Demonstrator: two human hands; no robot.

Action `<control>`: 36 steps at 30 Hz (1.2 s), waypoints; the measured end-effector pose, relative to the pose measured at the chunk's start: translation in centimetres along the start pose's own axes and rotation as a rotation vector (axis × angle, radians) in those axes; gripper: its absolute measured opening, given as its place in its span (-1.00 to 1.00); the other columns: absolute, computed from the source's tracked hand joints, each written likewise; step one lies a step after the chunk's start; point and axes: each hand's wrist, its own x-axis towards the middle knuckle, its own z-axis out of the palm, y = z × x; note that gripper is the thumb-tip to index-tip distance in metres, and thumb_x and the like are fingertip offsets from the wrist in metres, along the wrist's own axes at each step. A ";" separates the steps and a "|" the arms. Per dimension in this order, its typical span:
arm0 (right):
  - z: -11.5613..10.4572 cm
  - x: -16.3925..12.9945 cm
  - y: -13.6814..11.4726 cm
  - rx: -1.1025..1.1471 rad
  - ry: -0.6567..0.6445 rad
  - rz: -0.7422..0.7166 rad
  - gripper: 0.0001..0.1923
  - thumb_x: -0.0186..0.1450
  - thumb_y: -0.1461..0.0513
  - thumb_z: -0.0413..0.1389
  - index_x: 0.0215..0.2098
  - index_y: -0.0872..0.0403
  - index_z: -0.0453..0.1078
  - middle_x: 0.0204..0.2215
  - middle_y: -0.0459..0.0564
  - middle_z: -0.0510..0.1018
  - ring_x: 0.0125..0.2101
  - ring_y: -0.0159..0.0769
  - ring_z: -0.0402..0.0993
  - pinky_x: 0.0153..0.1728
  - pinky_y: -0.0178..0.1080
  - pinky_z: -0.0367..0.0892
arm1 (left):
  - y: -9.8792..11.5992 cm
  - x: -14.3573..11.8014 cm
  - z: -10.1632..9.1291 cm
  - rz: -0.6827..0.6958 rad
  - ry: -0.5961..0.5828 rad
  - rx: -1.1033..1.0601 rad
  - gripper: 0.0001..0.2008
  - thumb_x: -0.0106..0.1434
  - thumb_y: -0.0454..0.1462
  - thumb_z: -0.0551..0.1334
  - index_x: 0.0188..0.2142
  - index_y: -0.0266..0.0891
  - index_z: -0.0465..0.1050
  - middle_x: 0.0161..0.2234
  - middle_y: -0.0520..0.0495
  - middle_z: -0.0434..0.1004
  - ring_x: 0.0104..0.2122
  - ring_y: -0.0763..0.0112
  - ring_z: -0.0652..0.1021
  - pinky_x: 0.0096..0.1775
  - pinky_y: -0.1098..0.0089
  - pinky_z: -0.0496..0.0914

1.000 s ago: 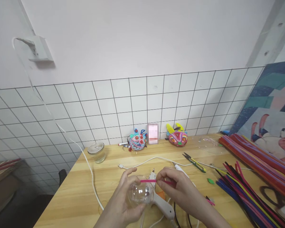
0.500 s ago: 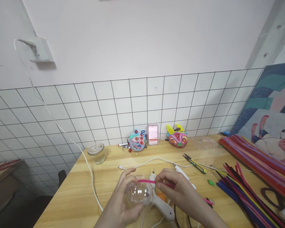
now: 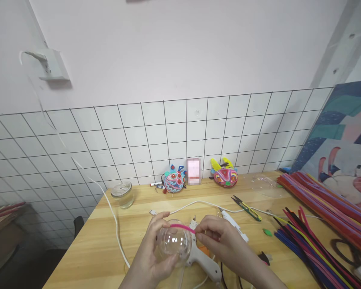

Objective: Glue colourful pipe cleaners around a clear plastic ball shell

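As left hand [image 3: 150,251] cups sphere [image 3: 173,241], glass jar [image 3: 126,200]

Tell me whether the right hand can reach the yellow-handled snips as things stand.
Probably yes: the snips lie uncovered beyond the right hand, with nothing tall in between. That hand pinches the pink strip, though, so it may need to let go first.

Left grip [image 3: 155,249] cupped and rounded, right grip [image 3: 215,236] near it in a close pinch
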 end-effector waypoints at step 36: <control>3.0 0.1 0.6 0.201 0.048 0.082 -0.80 0.20 0.27 0.08 -0.50 0.10 0.52 -0.55 -0.05 0.50 -0.52 -0.33 0.42 -0.48 -0.33 0.28 | 0.8 1.5 2.1 -0.316 0.546 -0.698 -0.44 -0.16 -0.04 0.45 -0.21 -0.08 0.27 -0.16 -0.10 0.50 -0.41 0.22 0.61 -0.35 0.28 0.49</control>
